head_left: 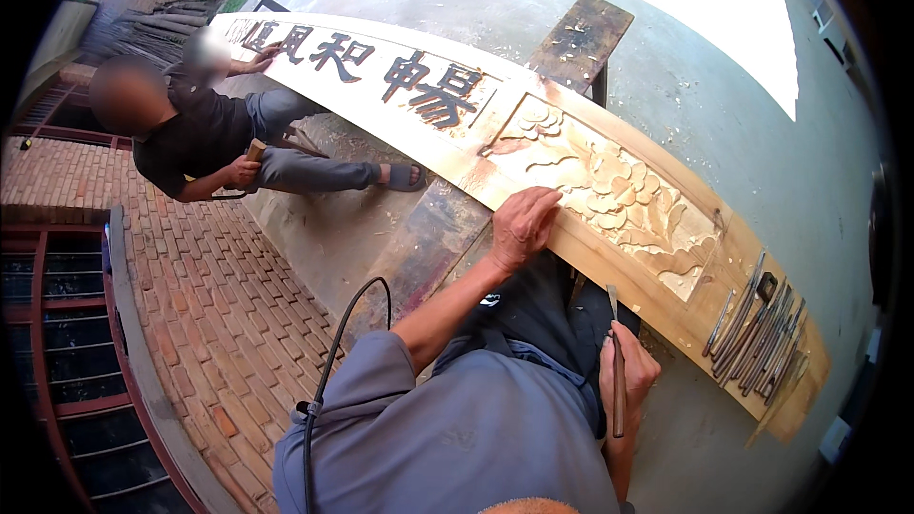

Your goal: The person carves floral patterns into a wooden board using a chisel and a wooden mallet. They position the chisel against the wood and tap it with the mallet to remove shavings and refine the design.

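Note:
My right hand (628,376) is closed around the brown wooden handle of a carving chisel (618,371). The chisel's flat metal blade points up toward the near edge of a long wooden board (581,246), apart from it. My left hand (526,226) rests at that edge, fingers loosely bent over the surface beside a carved panel; I see nothing in them. Raised flowers and leaves (619,192) fill the panel, with pale chips around them. To the right, several carving tools (757,338) lie side by side on the board's end.
Dark carved characters (419,86) run along the board's far left part. Two people, one in a dark shirt (205,124) holding a wooden tool (255,150), are at the left. A worn bench (586,38) stands under the board. A black cable (328,362) loops beside my left arm.

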Tool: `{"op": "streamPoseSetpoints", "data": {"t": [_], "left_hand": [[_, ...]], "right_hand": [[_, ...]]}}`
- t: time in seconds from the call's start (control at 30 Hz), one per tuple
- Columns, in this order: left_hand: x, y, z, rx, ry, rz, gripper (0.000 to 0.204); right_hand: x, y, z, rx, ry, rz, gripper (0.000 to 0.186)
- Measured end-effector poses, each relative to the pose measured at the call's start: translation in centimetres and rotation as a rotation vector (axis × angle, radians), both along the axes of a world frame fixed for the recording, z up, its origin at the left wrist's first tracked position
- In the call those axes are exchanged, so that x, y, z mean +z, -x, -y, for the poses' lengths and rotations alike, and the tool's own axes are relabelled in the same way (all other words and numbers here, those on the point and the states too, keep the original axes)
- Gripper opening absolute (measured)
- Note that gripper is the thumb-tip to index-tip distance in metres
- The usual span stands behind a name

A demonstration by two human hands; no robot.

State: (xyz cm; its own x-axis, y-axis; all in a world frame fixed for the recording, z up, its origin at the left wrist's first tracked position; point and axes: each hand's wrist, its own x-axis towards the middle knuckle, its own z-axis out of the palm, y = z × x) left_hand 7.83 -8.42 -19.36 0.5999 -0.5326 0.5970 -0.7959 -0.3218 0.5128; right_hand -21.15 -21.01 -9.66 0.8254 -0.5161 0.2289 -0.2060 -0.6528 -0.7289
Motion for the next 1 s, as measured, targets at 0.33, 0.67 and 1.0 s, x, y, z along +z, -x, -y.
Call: {"op": "streamPoseSetpoints", "data": {"t": [0.33,0.67,1.0], "left_hand": [[1.0,10.0,-2.3,-0.381,0.003,-0.241,0.035],[-4.7,12.6,-2.6,-0.411,-0.141,-0.43,0.017],[-5.6,12.0,-2.2,-0.395,-0.299,-0.536,0.017]], "right_hand": [[0.4,-1.9,-0.4,0.075,-0.05,0.003,0.026],[-0.1,-0.3,-0.9,0.055,-0.088,-0.104,0.026],[-0.3,-1.6,-0.5,0.08,-0.04,-0.091,0.026]]}}
